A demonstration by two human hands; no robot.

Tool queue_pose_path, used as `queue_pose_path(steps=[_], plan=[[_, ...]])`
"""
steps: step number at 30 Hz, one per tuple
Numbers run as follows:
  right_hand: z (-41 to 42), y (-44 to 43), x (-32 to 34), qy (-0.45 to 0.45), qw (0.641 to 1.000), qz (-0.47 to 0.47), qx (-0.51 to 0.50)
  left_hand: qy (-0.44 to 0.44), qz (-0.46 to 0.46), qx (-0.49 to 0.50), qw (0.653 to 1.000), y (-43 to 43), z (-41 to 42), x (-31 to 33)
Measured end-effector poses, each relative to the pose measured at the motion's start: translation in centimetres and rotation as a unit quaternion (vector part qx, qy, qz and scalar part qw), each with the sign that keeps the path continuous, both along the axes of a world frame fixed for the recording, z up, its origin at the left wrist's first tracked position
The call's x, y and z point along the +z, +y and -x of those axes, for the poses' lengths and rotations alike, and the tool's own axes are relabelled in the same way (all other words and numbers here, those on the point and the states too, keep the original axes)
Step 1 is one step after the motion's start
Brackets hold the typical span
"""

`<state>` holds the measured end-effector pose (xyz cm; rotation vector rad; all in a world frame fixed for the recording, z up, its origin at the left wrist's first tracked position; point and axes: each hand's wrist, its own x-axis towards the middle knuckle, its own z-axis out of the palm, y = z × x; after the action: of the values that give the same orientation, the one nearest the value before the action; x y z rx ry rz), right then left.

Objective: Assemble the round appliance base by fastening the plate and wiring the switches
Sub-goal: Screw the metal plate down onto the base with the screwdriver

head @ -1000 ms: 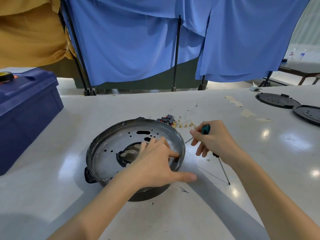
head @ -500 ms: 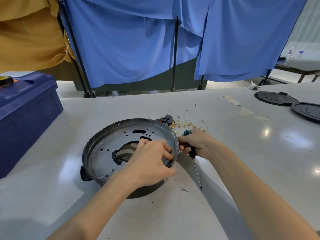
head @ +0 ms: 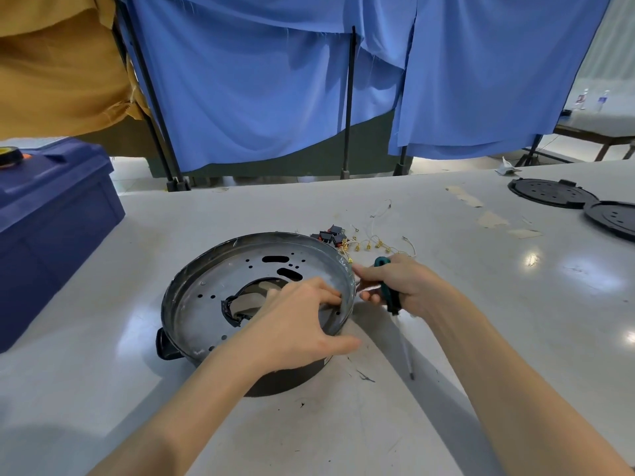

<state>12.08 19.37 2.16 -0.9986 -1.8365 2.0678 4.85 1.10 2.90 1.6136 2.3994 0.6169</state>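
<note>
Right hand has closed in since a second ago. It was held off to the right and now sits against the right rim of the round appliance base, index finger stretched toward the wall. Its other fingers are wrapped round the teal screwdriver, whose shaft trails down toward the table, tip not on any screw. Left hand straddles the same stretch of wall as before, bent fingers inside and thumb outside, gripping it; anything small between its fingertips is hidden. Reads as both hands working one spot in the wall, probably a switch opening, with no driving yet. The base sits at centre of the white table, perforated metal plate seated inside. Black-and-red switches and wires with gold terminals lie loose just behind it, so the wiring looks undone. Blue toolbox at left, two black round covers far right, tape strips on the tabletop, blue curtains and a mustard cloth behind.
</note>
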Motion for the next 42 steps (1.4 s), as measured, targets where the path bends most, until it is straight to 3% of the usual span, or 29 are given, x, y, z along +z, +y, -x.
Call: queue_pose_path(steps=[4,7,13,15,18,21,27,30,33,37,42], plan=[[-1.2,0.9,2.4,0.044,0.985,-0.168,-0.017,-0.034,-0.009,-0.019,0.999,-0.4,0.5,0.1],[-1.8,-0.2,3.7,0.113,0.964,-0.232,0.067,-0.066,-0.026,-0.014,0.997,-0.4,0.8,-0.1],[-1.1,-2.3,3.7,0.054,0.893,-0.403,0.195,-0.145,-0.039,-0.029,0.988,-0.9,1.5,0.1],[-0.8,-2.2,3.6,0.044,0.882,-0.428,0.192,-0.144,-0.034,-0.026,0.989,-0.9,1.6,-0.1],[-0.3,-1.3,2.7,0.051,0.890,-0.440,0.107,-0.128,-0.014,-0.021,0.992,-0.8,1.7,-0.3],[0.8,-0.6,1.7,0.004,0.906,-0.421,0.050,-0.121,-0.006,-0.018,0.992,-0.7,1.7,-0.2],[2.5,0.4,1.1,-0.009,0.971,-0.240,0.015,-0.110,0.011,-0.042,0.993,-0.6,2.1,-0.8],[2.8,0.9,1.3,-0.013,0.990,-0.138,0.028,-0.029,0.062,-0.073,0.995,-0.6,2.9,-1.0],[2.8,1.2,1.0,-0.020,0.998,-0.060,0.026,0.029,0.055,-0.101,0.993,-0.2,4.3,-0.8],[3.0,1.4,0.0,-0.053,0.996,-0.045,0.050,0.127,0.025,-0.145,0.981,0.6,5.3,0.0],[2.2,2.3,-0.1,-0.116,0.985,-0.079,0.102,0.100,0.020,-0.187,0.977,0.3,4.7,-0.1]])
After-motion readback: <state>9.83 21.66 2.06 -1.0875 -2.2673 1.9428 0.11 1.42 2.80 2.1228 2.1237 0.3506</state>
